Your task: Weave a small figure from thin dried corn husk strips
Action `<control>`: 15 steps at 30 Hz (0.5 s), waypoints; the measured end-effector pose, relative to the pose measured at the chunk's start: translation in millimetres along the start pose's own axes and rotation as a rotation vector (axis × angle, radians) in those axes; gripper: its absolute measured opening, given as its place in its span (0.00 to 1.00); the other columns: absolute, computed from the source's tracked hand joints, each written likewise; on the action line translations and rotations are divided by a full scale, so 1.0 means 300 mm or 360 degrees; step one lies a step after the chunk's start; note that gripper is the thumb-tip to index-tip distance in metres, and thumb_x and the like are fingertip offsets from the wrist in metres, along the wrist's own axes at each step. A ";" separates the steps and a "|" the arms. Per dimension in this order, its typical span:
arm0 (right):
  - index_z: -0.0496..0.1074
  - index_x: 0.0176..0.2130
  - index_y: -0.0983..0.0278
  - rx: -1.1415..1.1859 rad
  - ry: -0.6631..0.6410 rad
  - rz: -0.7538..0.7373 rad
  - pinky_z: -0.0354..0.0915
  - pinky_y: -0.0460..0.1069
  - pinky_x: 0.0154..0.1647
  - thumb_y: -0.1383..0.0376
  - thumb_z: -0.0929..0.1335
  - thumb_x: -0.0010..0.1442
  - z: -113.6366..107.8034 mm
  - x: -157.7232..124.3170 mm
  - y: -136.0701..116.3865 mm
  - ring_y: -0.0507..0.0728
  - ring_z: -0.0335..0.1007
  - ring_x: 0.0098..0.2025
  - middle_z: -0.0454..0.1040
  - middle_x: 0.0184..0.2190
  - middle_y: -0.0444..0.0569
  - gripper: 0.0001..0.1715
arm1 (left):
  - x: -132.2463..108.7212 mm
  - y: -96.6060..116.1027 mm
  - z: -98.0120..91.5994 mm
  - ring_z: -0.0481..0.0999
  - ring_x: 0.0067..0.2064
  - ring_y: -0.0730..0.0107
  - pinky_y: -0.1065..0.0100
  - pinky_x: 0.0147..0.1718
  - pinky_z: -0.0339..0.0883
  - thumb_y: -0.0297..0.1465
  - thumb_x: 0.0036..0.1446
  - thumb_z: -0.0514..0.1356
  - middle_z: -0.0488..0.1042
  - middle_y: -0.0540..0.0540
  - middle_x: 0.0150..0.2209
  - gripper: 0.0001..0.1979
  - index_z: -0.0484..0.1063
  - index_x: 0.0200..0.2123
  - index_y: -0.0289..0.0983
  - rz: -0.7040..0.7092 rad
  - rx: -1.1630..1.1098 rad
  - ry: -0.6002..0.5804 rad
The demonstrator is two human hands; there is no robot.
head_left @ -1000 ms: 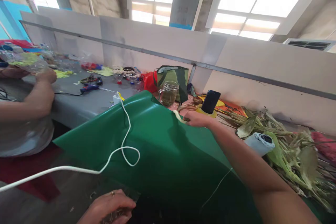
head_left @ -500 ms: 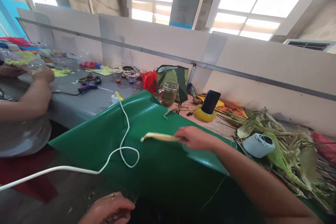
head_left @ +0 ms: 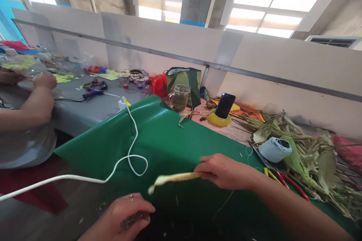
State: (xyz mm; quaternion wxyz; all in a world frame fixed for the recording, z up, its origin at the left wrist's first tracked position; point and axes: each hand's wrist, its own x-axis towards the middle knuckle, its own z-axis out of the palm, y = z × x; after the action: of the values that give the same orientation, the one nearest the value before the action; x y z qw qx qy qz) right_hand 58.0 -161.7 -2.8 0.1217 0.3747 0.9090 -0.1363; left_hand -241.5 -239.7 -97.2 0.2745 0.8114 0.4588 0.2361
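Note:
My right hand [head_left: 219, 171] pinches one end of a pale strip of dried corn husk [head_left: 177, 177], which points left above the green sheet [head_left: 169, 135]. The strip's free end is thicker and bent downward. My left hand [head_left: 126, 212], with a ring on one finger, is low in front of me, just below that free end and apart from it. Its fingers are half curled with a gap to the thumb, and nothing shows between them. A thin thread [head_left: 226, 201] hangs near the sheet's front.
Right lie husks [head_left: 308, 150], a white roll [head_left: 275, 150] and red-handled pliers [head_left: 294, 185]. Behind are a phone [head_left: 225, 105] on a yellow ring [head_left: 219, 119] and a glass mug [head_left: 180, 98]. A white cord [head_left: 85, 177] crosses left, where another person [head_left: 25, 120] works near a glue gun [head_left: 92, 93].
My right hand has come down and nearer with the corn husk. My left hand has moved slightly up and right, towards it. The pliers' handles now show beside my right arm.

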 end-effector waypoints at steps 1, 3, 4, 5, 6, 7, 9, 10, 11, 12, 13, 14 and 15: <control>0.73 0.44 0.60 -0.0014 0.0038 0.0072 0.54 0.46 0.30 0.70 0.61 0.62 0.006 -0.019 -0.012 0.53 0.70 0.35 0.74 0.36 0.48 0.15 | 0.028 0.022 -0.013 0.78 0.37 0.72 0.76 0.38 0.72 0.34 0.57 0.57 0.79 0.52 0.35 0.09 0.77 0.38 0.46 0.0045 -0.0016 0.0036; 0.72 0.46 0.61 -0.0105 0.0137 0.0331 0.53 0.47 0.29 0.72 0.60 0.62 0.027 -0.047 -0.014 0.54 0.70 0.35 0.73 0.37 0.49 0.17 | 0.111 0.072 -0.038 0.77 0.35 0.74 0.76 0.36 0.70 0.32 0.60 0.54 0.79 0.51 0.33 0.10 0.77 0.38 0.43 0.0182 0.0003 0.0120; 0.72 0.47 0.62 -0.0146 0.0181 0.0464 0.52 0.48 0.29 0.73 0.60 0.61 0.043 -0.056 -0.007 0.55 0.71 0.35 0.73 0.38 0.50 0.18 | 0.166 0.098 -0.049 0.77 0.36 0.73 0.75 0.38 0.70 0.32 0.60 0.54 0.79 0.50 0.34 0.10 0.76 0.39 0.42 0.0224 0.0056 0.0190; 0.72 0.47 0.61 -0.0170 0.0214 0.0584 0.52 0.48 0.29 0.73 0.60 0.61 0.063 -0.066 0.004 0.55 0.71 0.36 0.73 0.38 0.50 0.18 | 0.228 0.123 -0.057 0.77 0.37 0.72 0.73 0.39 0.69 0.32 0.61 0.53 0.79 0.49 0.36 0.11 0.76 0.40 0.41 0.0239 0.0131 0.0259; 0.71 0.48 0.61 -0.0177 0.0239 0.0703 0.52 0.48 0.29 0.73 0.60 0.62 0.085 -0.077 0.017 0.56 0.72 0.37 0.73 0.38 0.50 0.19 | 0.295 0.148 -0.064 0.77 0.39 0.70 0.71 0.40 0.69 0.32 0.61 0.53 0.79 0.47 0.37 0.11 0.75 0.41 0.40 0.0226 0.0239 0.0293; 0.71 0.49 0.60 -0.0177 0.0262 0.0827 0.53 0.48 0.29 0.72 0.60 0.62 0.109 -0.090 0.031 0.56 0.72 0.37 0.73 0.39 0.50 0.19 | 0.366 0.171 -0.069 0.77 0.41 0.67 0.69 0.42 0.68 0.32 0.62 0.53 0.79 0.46 0.39 0.11 0.75 0.42 0.39 0.0184 0.0386 0.0301; 0.70 0.51 0.60 -0.0175 0.0293 0.1103 0.54 0.47 0.28 0.71 0.59 0.64 0.159 -0.125 0.062 0.57 0.73 0.39 0.73 0.41 0.51 0.19 | 0.502 0.214 -0.075 0.77 0.43 0.62 0.66 0.41 0.68 0.34 0.63 0.52 0.78 0.44 0.40 0.13 0.73 0.44 0.38 0.0025 0.0702 0.0220; 0.69 0.51 0.60 -0.0161 0.0314 0.1213 0.55 0.47 0.28 0.70 0.58 0.65 0.183 -0.146 0.079 0.58 0.74 0.40 0.73 0.42 0.52 0.19 | 0.560 0.236 -0.075 0.77 0.43 0.60 0.65 0.40 0.68 0.35 0.63 0.53 0.78 0.42 0.40 0.13 0.73 0.43 0.37 -0.0043 0.0846 0.0157; 0.69 0.51 0.60 -0.0130 0.0341 0.1294 0.56 0.48 0.29 0.69 0.58 0.66 0.202 -0.168 0.095 0.58 0.74 0.41 0.73 0.43 0.52 0.19 | 0.607 0.258 -0.074 0.77 0.43 0.57 0.65 0.38 0.68 0.36 0.62 0.53 0.78 0.39 0.41 0.13 0.73 0.42 0.35 -0.0063 0.0967 0.0078; 0.70 0.51 0.60 -0.0094 0.0383 0.1346 0.58 0.48 0.30 0.67 0.57 0.67 0.216 -0.188 0.110 0.59 0.74 0.42 0.73 0.44 0.52 0.18 | 0.640 0.282 -0.071 0.77 0.43 0.55 0.64 0.37 0.68 0.36 0.62 0.54 0.77 0.37 0.40 0.14 0.73 0.41 0.33 -0.0039 0.1066 0.0008; 0.70 0.50 0.61 -0.0059 0.0431 0.1379 0.59 0.48 0.32 0.67 0.57 0.67 0.225 -0.204 0.123 0.59 0.74 0.42 0.73 0.44 0.52 0.18 | 0.658 0.310 -0.066 0.77 0.43 0.53 0.63 0.36 0.68 0.37 0.61 0.55 0.77 0.36 0.40 0.15 0.73 0.41 0.31 0.0009 0.1135 -0.0036; 0.71 0.49 0.61 -0.0033 0.0481 0.1413 0.60 0.48 0.33 0.66 0.58 0.67 0.226 -0.213 0.132 0.59 0.75 0.42 0.74 0.44 0.52 0.17 | 0.662 0.340 -0.060 0.77 0.42 0.53 0.63 0.35 0.68 0.37 0.62 0.55 0.77 0.36 0.38 0.15 0.73 0.41 0.31 0.0073 0.1161 -0.0052; 0.71 0.48 0.62 -0.0025 0.0536 0.1450 0.60 0.48 0.34 0.66 0.58 0.67 0.222 -0.213 0.136 0.59 0.75 0.42 0.74 0.44 0.52 0.17 | 0.653 0.373 -0.052 0.78 0.41 0.54 0.63 0.35 0.68 0.37 0.62 0.54 0.77 0.37 0.38 0.15 0.73 0.41 0.32 0.0134 0.1156 -0.0010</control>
State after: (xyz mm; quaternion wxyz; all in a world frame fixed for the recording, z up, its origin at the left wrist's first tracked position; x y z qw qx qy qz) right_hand 139.3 -197.9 -50.7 0.0231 0.7504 0.6606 0.0002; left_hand -91.0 -112.9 14.1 -0.0400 0.8748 0.4782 0.0663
